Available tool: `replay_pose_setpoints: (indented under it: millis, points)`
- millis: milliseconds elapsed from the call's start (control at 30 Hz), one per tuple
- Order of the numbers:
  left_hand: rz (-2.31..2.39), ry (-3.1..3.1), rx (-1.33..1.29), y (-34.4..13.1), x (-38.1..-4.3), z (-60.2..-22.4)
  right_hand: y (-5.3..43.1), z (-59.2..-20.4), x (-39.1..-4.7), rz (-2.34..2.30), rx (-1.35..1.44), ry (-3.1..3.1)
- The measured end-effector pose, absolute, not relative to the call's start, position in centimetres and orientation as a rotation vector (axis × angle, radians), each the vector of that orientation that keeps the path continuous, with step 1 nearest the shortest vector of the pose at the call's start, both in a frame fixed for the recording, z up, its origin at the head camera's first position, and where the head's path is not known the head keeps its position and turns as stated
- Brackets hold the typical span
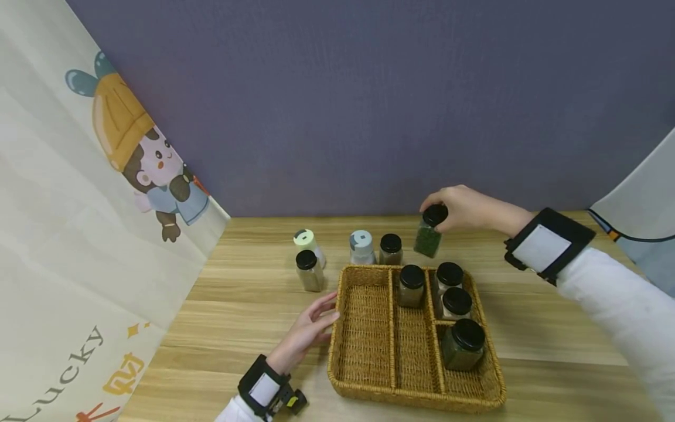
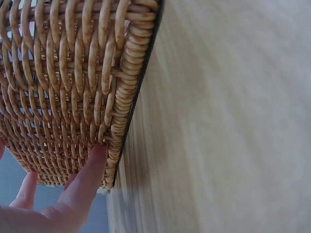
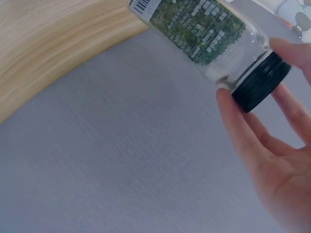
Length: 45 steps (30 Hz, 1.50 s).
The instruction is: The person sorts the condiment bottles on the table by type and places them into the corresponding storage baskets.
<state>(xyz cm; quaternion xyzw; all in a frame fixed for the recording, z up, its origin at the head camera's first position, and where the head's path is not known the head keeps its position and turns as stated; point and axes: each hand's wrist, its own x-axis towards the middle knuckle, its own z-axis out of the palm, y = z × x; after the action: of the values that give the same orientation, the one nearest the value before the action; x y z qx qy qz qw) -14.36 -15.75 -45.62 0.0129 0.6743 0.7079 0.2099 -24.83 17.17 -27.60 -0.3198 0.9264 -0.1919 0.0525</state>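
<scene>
Dark grey-blue backdrop (image 1: pixel 369 117) runs across the far side; printed pale cloth (image 1: pixel 58 223) hangs on the left, and wood-grain table (image 1: pixel 253 322) is below. Wicker basket (image 1: pixel 364 340) sits on the table near centre, four compartments: left, middle, right-far, right-near. Left hand (image 1: pixel 310 327) is at the basket's left wall, fingers extended and touching the weave, not wrapped around anything. Right hand (image 1: pixel 464 206) is past the far rim, fingers and thumb pinching the black lid of the green-filled jar (image 1: pixel 428 239); jar is tilted, far side of the table, can't tell if its base touches wood. Basket contents: wide jar (image 1: pixel 461 349) in right-near, a black-lidded pair (image 1: pixel 456 303) in right-far, middle jar (image 1: pixel 411 290) at the far end of middle. In the way just beyond the far rim: blue-grey-capped jar (image 1: pixel 362 249) and short jar (image 1: pixel 391 250) right of it, lower parts hidden by the rim. Further left: yellow-green-capped bottle (image 1: pixel 307 240), with pale-filled jar (image 1: pixel 310 275) in front, partly blocking it. Count: nine containers; four in basket, four standing on table, one in hand. Seven black lids, two light caps.
</scene>
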Motion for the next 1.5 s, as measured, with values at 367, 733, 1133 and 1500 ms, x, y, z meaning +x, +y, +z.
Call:
replay_pose_setpoints:
  millis: [367, 733, 1133, 1500]
  points:
    - [1.954, 1.883, 0.052, -16.2, -14.1, -45.7, 17.2, -26.8, -23.0, -0.558, -1.006, 2.821]
    - [1.950, 1.871, 0.058, -16.7, -14.0, -45.7, 16.7, -26.5, -21.4, -0.586, -1.037, 2.805]
    - [1.928, 1.887, 0.097, -17.2, -13.7, -45.6, 16.3, -26.2, -18.8, -0.551, -1.043, 2.805]
    - [1.935, 1.866, 0.068, -17.6, -13.3, -45.6, 16.0, -26.2, -16.5, -0.552, -1.123, 2.798]
